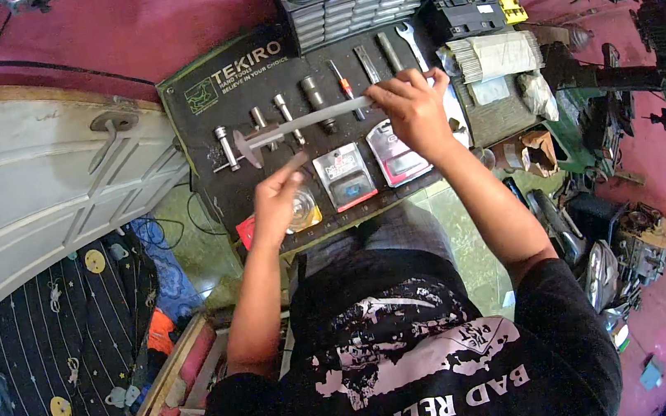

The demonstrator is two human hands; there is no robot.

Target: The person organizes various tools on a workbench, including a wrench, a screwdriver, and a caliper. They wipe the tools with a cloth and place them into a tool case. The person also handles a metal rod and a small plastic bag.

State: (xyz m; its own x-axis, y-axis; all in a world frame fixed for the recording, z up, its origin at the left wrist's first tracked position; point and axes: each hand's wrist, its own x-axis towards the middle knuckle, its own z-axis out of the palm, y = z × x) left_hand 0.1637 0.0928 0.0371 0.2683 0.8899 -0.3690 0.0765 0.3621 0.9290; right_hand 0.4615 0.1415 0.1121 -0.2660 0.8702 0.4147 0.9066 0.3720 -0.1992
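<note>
My right hand (422,118) is closed round the right end of a metal vernier caliper (310,119), held crosswise above a dark tool mat (212,135). The caliper's jaws point left. Below them my left hand (273,207) is raised, empty, its index finger stretched out and slightly blurred. Under the caliper stand or lie a T-handle socket wrench (227,148), a dark cylindrical tool (312,94), a red-and-black screwdriver-like tool (344,82) and a combination wrench (413,44). Closer to me are a blister pack with a blue item (346,177) and another clear-fronted pack (397,150).
A small-drawer cabinet (363,9) stands behind the mat, with black and yellow cases (474,3) to its right. Stacked papers (493,58) lie on the right side. At left is a white door (46,177) with a handle; cluttered parts (605,258) cover the right floor.
</note>
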